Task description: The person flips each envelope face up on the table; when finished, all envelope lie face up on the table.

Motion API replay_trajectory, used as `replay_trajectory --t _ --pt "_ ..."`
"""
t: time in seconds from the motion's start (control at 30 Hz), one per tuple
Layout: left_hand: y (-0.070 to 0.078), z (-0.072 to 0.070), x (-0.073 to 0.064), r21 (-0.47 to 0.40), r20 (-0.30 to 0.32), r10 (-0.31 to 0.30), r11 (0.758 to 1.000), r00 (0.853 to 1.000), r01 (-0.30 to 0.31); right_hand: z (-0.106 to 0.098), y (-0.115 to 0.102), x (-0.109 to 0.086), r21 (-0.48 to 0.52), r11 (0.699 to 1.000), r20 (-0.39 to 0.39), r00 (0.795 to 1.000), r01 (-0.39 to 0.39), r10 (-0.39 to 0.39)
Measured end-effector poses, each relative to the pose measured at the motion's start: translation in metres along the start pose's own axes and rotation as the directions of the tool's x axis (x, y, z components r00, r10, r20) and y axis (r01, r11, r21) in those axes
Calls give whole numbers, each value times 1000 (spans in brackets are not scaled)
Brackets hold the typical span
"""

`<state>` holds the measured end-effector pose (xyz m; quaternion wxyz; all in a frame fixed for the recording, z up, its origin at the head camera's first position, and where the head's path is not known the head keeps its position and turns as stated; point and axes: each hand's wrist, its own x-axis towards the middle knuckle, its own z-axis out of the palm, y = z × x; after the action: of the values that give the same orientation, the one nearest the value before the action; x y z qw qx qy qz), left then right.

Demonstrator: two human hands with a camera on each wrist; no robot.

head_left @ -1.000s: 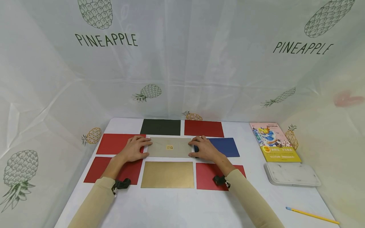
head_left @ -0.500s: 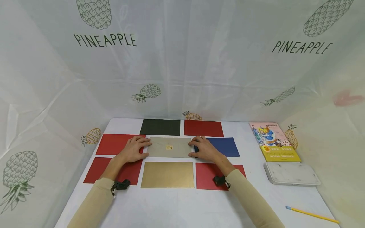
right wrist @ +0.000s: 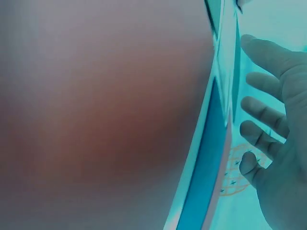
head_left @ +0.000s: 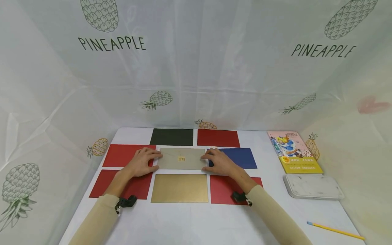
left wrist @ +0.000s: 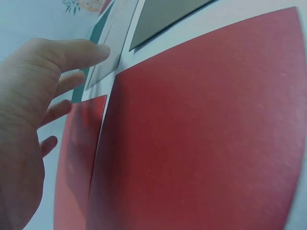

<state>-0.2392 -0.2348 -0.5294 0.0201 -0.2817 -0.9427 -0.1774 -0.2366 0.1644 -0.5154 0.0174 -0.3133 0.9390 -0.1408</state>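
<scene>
At the middle of the table lies a flat beige rectangle (head_left: pixel 171 161) with a small yellow sticker, looking like an envelope. My left hand (head_left: pixel 141 162) is at its left end, fingertips right by the short edge. On the opposite end my right hand (head_left: pixel 221 162) mirrors it, fingers spread and slightly bent. Both wrist views show loose fingers with nothing gripped. Under the left hand are a bright red sheet (head_left: pixel 116 154) and a dark red sheet (head_left: pixel 102 180); the right hand partly covers a blue sheet (head_left: pixel 242 158). A gold sheet (head_left: pixel 179 188) lies in front of the beige one.
A red sheet (head_left: pixel 218 192) lies under the right forearm. Along the back are a dark green sheet (head_left: pixel 171 137) and another red sheet (head_left: pixel 218 138). To the right are a picture book (head_left: pixel 294 153), a grey case (head_left: pixel 313 186) and a yellow pencil-like stick (head_left: pixel 335 231).
Both wrists have shifted slightly outward and toward the near side. The fingers stay close to the beige rectangle's ends, and the sheets keep their places.
</scene>
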Motion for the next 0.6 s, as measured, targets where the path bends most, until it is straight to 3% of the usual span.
replay_trajectory --t 0.33,0.6 --pt "9 -7 -26 -55 20 2 998 1000 -1 -3 -26 -37 29 989 47 988 147 -148" --pt "14 -12 -42 -86 63 -34 996 997 39 0 -40 -58 61 985 143 975 162 -169"
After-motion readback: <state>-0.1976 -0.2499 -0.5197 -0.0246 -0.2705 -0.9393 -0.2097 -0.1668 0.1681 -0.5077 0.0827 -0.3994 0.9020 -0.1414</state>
